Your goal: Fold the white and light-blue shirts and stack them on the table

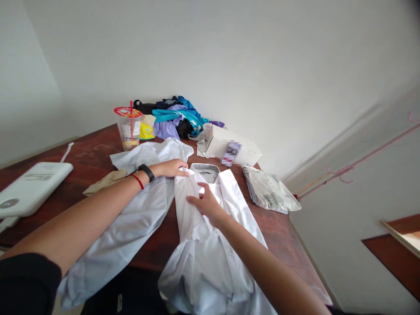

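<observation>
A white collared shirt (206, 267) lies front up on the dark wooden table, its collar toward the wall and its hem toward me. At its left shoulder edge, my left hand (169, 167) has its fingers closed on the fabric. My right hand (210, 205) rests on the chest just below the collar, thumb and forefinger apart; the other fingers are partly hidden. Another white garment (147, 227) is spread to the left, under my left forearm, and hangs over the near edge.
Behind stand a plastic cup (127, 131) with a red straw, a heap of blue, purple and dark clothes (177, 116), and a white box (243, 146). A folded patterned cloth (272, 190) lies right. A white power bank (34, 186) sits left on the table (95, 142).
</observation>
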`<state>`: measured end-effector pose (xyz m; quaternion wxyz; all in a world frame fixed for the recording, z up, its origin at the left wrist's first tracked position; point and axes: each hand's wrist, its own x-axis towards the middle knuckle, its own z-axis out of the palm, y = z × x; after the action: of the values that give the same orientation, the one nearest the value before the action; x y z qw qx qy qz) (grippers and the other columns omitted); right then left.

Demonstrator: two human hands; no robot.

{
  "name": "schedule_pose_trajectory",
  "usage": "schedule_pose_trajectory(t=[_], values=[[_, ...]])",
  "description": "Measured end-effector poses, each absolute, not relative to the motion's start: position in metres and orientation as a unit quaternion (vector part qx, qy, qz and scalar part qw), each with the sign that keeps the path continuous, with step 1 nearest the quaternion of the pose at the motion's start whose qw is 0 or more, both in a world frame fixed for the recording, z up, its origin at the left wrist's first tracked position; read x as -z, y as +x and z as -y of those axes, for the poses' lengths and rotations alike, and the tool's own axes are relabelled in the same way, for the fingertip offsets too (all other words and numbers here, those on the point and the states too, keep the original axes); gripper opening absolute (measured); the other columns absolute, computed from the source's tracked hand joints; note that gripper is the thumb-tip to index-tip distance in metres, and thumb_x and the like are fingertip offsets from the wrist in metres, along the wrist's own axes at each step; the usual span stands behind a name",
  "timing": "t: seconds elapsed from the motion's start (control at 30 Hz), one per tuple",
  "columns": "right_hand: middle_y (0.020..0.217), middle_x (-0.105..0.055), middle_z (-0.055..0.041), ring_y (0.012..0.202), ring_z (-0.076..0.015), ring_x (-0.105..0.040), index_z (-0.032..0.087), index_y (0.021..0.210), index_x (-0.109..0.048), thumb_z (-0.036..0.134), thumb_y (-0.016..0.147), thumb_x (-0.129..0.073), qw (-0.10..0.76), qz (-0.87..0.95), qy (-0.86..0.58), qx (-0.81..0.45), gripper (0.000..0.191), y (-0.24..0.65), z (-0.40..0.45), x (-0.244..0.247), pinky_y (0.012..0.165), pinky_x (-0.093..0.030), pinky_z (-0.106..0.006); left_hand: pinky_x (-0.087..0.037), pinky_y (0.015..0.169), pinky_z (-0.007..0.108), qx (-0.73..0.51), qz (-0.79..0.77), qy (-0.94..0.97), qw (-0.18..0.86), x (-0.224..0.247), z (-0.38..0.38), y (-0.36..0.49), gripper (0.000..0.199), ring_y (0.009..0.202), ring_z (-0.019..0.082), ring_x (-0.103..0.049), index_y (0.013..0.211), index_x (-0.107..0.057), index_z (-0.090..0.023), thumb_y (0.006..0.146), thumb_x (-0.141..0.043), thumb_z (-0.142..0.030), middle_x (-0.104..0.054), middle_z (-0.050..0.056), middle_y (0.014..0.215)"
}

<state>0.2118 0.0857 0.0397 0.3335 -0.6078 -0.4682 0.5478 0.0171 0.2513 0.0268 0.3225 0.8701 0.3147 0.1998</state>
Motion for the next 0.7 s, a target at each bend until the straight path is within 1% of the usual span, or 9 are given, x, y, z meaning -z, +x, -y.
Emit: schedule_pose_trajectory(t=[0.1,0.2,0.3,0.37,0.43,0.53,0.7], values=[[0.098,-0.069,-0.0022,0.075,-0.0178,-0.066,0.029,0.148,-0.031,0.027,0.076,-0.075,0.315,0.519,-0.599,-0.523,0.084,0.220,-0.070,-0.034,0.060,-0.052,-0.027,-0.030,0.066,0.026,-0.216,-0.324,0.870,0.303,-0.025,-0.248,0.021,0.043,0.071,0.014,-0.046,0.074,-0.059,-0.017,0.089,-0.063,-0.058,-0.056,-0.003,0.072],[0.092,-0.063,0.0008,0.068,-0.0155,-0.062,0.032,0.150,-0.031,0.026,0.078,-0.069,0.304,0.558,-0.595,-0.492,0.082,0.229,-0.060,-0.029,0.054,-0.050,-0.024,-0.030,0.066,0.027,-0.231,-0.339,0.865,0.288,-0.020,-0.246,0.026,0.043,0.072,0.015,-0.047,0.074,-0.058,-0.018,0.088,-0.065,-0.058,-0.058,-0.003,0.072],[0.099,-0.054,0.0006,0.058,-0.0103,-0.055,0.035,0.153,-0.026,0.029,0.079,-0.067,0.301,0.564,-0.608,-0.471,0.085,0.236,-0.051,-0.025,0.047,-0.049,-0.024,-0.031,0.067,0.027,-0.243,-0.354,0.860,0.275,-0.014,-0.245,0.029,0.040,0.072,0.016,-0.049,0.077,-0.061,-0.018,0.088,-0.066,-0.056,-0.062,-0.002,0.074],[0.105,-0.050,-0.0011,0.055,-0.0078,-0.051,0.034,0.154,-0.022,0.032,0.079,-0.068,0.305,0.560,-0.620,-0.458,0.088,0.237,-0.042,-0.022,0.046,-0.049,-0.024,-0.031,0.067,0.028,-0.249,-0.364,0.857,0.266,-0.012,-0.243,0.031,0.037,0.072,0.016,-0.050,0.078,-0.061,-0.018,0.089,-0.066,-0.053,-0.063,-0.002,0.076],[0.109,-0.049,-0.0031,0.058,-0.0081,-0.052,0.034,0.155,-0.019,0.034,0.078,-0.071,0.308,0.556,-0.626,-0.452,0.093,0.238,-0.030,-0.020,0.046,-0.050,-0.025,-0.030,0.067,0.028,-0.251,-0.371,0.856,0.258,-0.011,-0.242,0.032,0.034,0.070,0.016,-0.050,0.078,-0.061,-0.018,0.089,-0.067,-0.050,-0.064,-0.001,0.076],[0.112,-0.048,-0.0038,0.061,-0.0097,-0.053,0.036,0.156,-0.016,0.033,0.077,-0.072,0.306,0.555,-0.630,-0.447,0.097,0.239,-0.012,-0.018,0.047,-0.054,-0.028,-0.029,0.067,0.028,-0.252,-0.381,0.855,0.246,-0.011,-0.240,0.033,0.032,0.068,0.015,-0.048,0.076,-0.061,-0.019,0.089,-0.066,-0.047,-0.064,-0.001,0.074],[0.104,-0.051,0.0004,0.060,-0.0089,-0.058,0.032,0.154,-0.021,0.021,0.078,-0.066,0.300,0.591,-0.631,-0.403,0.089,0.249,-0.004,-0.016,0.056,-0.056,-0.028,-0.029,0.067,0.028,-0.252,-0.395,0.852,0.233,-0.010,-0.239,0.034,0.030,0.070,0.016,-0.048,0.077,-0.061,-0.019,0.087,-0.066,-0.046,-0.064,-0.001,0.075]])
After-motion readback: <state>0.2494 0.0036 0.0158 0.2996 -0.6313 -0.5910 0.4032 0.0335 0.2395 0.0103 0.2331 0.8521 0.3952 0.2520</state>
